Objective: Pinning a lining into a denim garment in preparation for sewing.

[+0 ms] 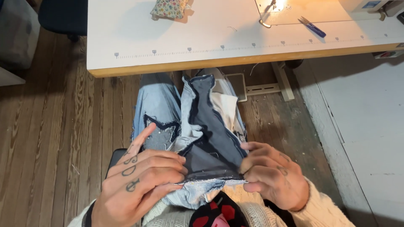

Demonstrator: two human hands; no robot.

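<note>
Left hand (139,185) and right hand (273,176) pinch the patchwork denim piece (210,138) between them. Frayed edges near the fingertips risk slipping, misaligning the layers.

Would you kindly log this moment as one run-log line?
left hand: holds denim patchwork piece | right hand: pinches its edge | table: scissors, pincushion

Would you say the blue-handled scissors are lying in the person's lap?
No, the scissors lie on the white table, beyond the denim piece.
</note>
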